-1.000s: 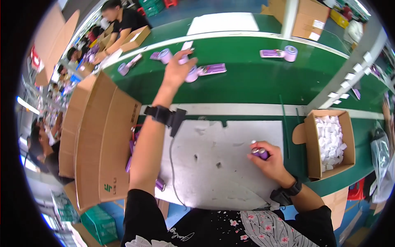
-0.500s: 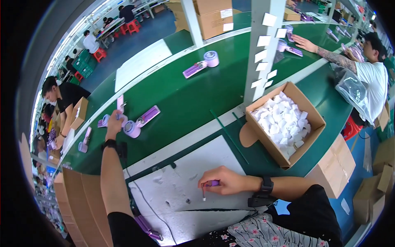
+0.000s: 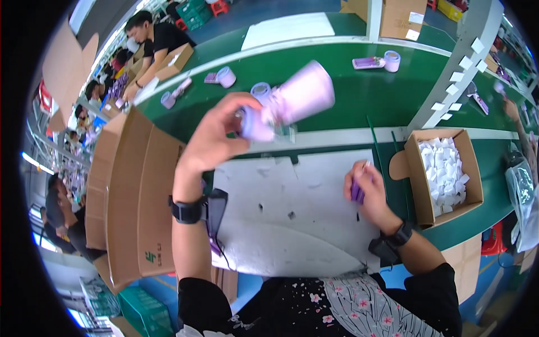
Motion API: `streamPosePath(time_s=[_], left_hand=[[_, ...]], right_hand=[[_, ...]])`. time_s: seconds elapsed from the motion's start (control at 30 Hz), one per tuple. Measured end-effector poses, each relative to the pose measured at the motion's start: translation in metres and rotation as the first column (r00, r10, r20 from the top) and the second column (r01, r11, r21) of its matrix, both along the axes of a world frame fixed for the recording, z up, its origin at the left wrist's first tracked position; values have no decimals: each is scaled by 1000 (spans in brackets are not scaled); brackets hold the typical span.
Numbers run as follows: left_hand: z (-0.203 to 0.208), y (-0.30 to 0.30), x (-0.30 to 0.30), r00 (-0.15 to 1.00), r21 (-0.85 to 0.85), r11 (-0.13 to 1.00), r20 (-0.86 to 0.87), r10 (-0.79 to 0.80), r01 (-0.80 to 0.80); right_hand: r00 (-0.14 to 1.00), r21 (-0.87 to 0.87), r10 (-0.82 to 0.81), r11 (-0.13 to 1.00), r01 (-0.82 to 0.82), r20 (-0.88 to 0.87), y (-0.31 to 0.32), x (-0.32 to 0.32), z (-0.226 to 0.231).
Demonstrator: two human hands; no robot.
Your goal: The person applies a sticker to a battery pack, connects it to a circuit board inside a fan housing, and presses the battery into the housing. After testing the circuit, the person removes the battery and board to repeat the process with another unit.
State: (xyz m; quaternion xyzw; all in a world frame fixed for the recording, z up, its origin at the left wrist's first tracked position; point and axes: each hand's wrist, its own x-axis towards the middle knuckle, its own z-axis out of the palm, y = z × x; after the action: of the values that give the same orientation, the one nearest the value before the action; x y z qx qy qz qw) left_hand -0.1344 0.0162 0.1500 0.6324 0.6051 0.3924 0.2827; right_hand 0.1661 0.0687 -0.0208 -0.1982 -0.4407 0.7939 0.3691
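Observation:
My left hand [image 3: 210,137] is raised over the near edge of the green belt. Its fingers are closed round the lavender plastic device [image 3: 306,92], which has a rounded head and a handle and is tilted and blurred. My right hand [image 3: 371,194] is curled over the right part of the white foam sheet [image 3: 264,185]. Between its fingers is a purple cylindrical battery [image 3: 357,192], partly hidden. Behind the lifted device, a similar lavender unit [image 3: 261,90] is partly covered; another unit [image 3: 225,77] lies to its left on the belt.
An open cardboard box [image 3: 421,185] of white paper pieces stands right, beside a grey upright post [image 3: 457,67]. A tall cardboard carton [image 3: 120,208] is at left. Another unit [image 3: 391,60] lies farther along the green belt [image 3: 337,106]. A co-worker [image 3: 160,42] sits at far left.
My left hand has picked a lavender device off the belt and drawn it back toward me. My right hand still holds the battery, now more upright. The view has turned left.

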Motion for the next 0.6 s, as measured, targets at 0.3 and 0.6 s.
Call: streamPosePath(time_s=[0.3,0.6], left_hand=[[-96,-12,82,879,97,935,-384,-281,341],[-103,-51,109,999,-202,978,4,47,-45]], right_hand=[[904,427,122,850,-308,409,-1,-4,10],[749,634,-295,744,-210,594,-30,-1,24]])
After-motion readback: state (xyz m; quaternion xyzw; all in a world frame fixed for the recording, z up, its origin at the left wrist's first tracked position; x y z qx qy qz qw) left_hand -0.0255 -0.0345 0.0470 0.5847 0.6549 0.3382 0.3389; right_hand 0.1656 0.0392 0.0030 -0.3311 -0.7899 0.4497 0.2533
